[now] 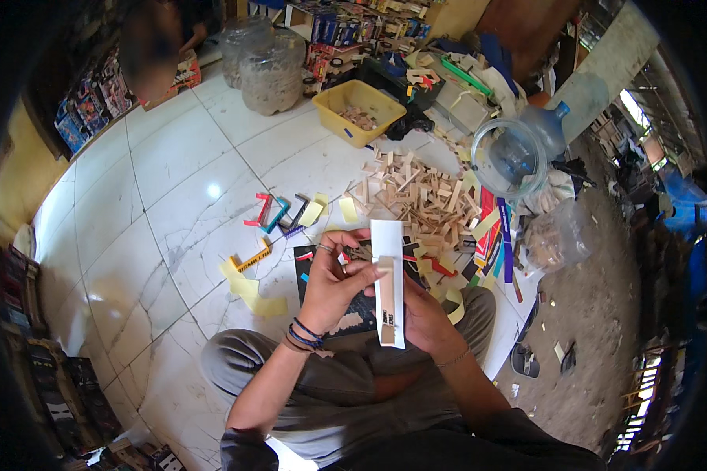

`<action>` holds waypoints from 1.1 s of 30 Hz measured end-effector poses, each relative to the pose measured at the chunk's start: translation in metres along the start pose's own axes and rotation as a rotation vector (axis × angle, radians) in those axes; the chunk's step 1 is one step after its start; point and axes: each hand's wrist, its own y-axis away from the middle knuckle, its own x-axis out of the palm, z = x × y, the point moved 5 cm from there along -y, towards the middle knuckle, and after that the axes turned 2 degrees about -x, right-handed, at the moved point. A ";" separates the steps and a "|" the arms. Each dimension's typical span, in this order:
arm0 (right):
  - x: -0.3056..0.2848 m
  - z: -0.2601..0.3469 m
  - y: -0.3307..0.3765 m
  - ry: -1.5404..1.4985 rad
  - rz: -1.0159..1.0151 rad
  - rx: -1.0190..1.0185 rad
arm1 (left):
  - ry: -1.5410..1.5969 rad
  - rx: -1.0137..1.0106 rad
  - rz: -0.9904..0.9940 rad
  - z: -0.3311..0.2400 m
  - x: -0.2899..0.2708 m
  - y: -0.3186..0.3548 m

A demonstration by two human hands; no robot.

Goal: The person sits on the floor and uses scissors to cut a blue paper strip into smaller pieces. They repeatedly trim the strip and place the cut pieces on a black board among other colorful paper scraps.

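white strip (386,238) up front, nearest my camera, carried between both hands, a wooden piece (388,292) lying lengthwise on it. from my end it reads as the lining-up step; the next move, i judge, calls for steady pressure and the wood kept square. left fingers (346,236) curl partly open beside the strip's left edge, thumb touching the wood's upper end; pinching or only pressing, i can't tell. right hand (428,318) seems closed on the strip from behind, fingertips hidden.
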 end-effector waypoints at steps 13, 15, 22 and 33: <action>-0.001 0.020 0.012 0.341 -0.253 -0.126 | -0.096 0.024 -0.045 -0.001 0.009 0.004; 0.003 0.023 0.012 0.102 -0.139 -0.091 | 0.144 -0.161 0.029 0.005 0.007 0.005; 0.012 0.017 0.007 -0.253 0.073 0.032 | 0.313 -0.388 0.271 0.030 0.018 0.019; 0.008 0.019 0.017 -0.107 0.039 0.091 | 0.299 -0.413 0.361 0.027 0.028 0.021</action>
